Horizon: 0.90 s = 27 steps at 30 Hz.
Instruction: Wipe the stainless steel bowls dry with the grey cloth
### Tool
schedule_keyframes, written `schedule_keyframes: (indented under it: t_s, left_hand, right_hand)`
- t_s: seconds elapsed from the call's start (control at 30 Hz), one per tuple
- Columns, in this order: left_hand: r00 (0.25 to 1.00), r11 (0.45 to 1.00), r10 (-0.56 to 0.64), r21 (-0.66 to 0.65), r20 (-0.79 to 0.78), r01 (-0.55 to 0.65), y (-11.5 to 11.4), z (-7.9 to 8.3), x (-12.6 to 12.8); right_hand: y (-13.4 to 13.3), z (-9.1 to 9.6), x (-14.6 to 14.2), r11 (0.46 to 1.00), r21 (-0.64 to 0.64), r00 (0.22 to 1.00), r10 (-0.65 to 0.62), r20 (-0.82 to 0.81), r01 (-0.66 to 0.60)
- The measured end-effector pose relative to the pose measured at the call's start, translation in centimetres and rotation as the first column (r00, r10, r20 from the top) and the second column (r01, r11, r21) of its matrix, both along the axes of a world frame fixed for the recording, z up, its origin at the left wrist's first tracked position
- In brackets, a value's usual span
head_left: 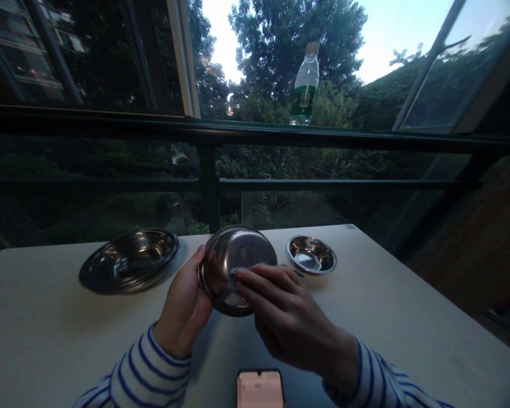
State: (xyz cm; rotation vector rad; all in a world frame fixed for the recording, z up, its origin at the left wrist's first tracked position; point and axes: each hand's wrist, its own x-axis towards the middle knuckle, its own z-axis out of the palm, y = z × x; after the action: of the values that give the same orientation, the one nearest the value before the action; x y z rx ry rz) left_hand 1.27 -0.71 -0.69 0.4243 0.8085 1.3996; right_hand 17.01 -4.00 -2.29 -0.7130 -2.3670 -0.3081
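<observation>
Steel bowl (233, 258) tilted on edge above table (46, 334), gripped at rim by left hand (187, 306). Right hand (280, 314) pinches small cloth (238, 273) against bowl's inner face. Stacked steel plates (130, 259) left of left hand; small steel bowl (311, 254) beyond right hand; phone (260, 389) below wrists. Water bottle (305, 85) on railing.

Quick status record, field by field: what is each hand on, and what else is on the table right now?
left hand: grips the rim of the steel bowl, which is tilted toward the camera
right hand: fingers laid on a small grey pad inside that bowl; grip unclear
left of hands: stack of steel dishes on the table
right of hands: small bowl, upright
near edge: phone
railing: water bottle
</observation>
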Motion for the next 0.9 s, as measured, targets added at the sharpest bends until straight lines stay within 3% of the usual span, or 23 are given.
schedule_keyframes:
  t_s: [0.17, 0.37, 0.57, 0.9]
  left_hand:
    - [0.998, 0.998, -0.066, -0.016, 0.007, 0.066, -0.09, 0.09, 0.13]
    - [0.998, 0.998, 0.063, 0.01, 0.018, -0.063, 0.08, 0.69, -0.67]
    - [1.0, 0.999, -0.021, 0.025, 0.016, 0.021, -0.33, 0.9, -0.19]
    - [0.999, 0.999, -0.014, 0.051, 0.035, 0.012, 0.04, 0.4, -0.41]
  right_hand:
    - [-0.12, -0.05, -0.17, 0.998, 0.067, 1.0, -0.013, -0.008, 0.014]
    - [-0.17, 0.08, -0.06, 0.987, 0.161, 1.0, -0.013, -0.015, 0.016]
    - [-0.8, 0.32, -0.13, 0.962, 0.274, 1.0, -0.004, -0.006, 0.005]
    - [-0.71, 0.35, 0.22, 0.949, 0.315, 1.0, 0.001, -0.014, 0.004]
